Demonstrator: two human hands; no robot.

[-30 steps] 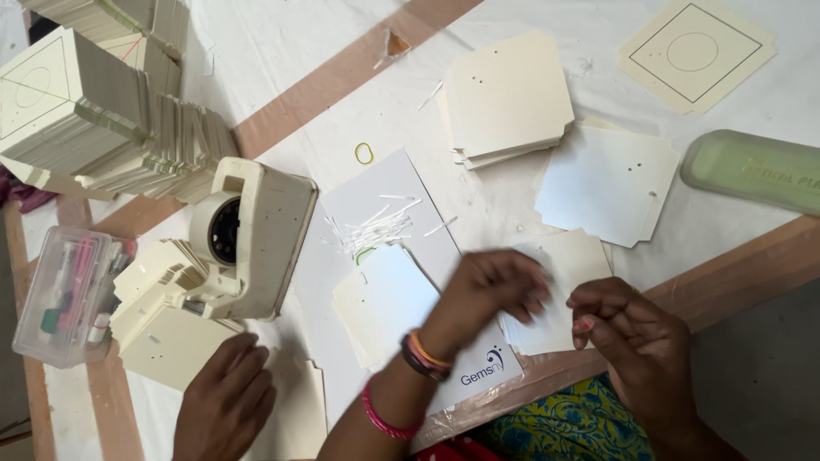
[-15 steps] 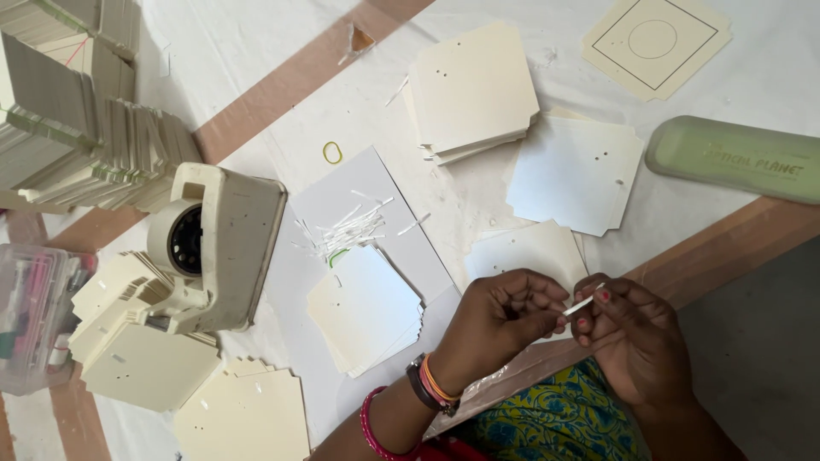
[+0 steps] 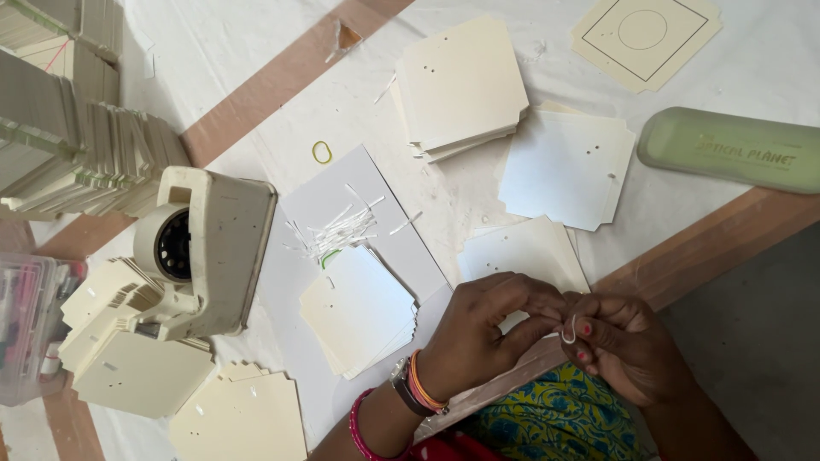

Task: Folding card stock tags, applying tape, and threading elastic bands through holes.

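1. Two bare hands meet near the lower edge of the view: the left hand, with bangles at its wrist, and the right hand, with red-painted nails.
2. Both pinch a short white loop of thin tie; finger and thumb of each hand are closed on it, the two sets of fingertips touching.
3. The loop hangs just in front of a cream card that has small punched holes and cut corners (partly hidden by the left hand).
4. Just to the left lies a small stack of cream cards, and beyond it a loose bunch of white ties rests on a grey sheet.
5. A cream punching machine stands left of that sheet, over more fanned cards.
6. Farther off are a thicker pile of cards, a single pale card beside it, a yellow rubber band and a green spectacle case near the right edge.
7. Everything rests on a white cloth.
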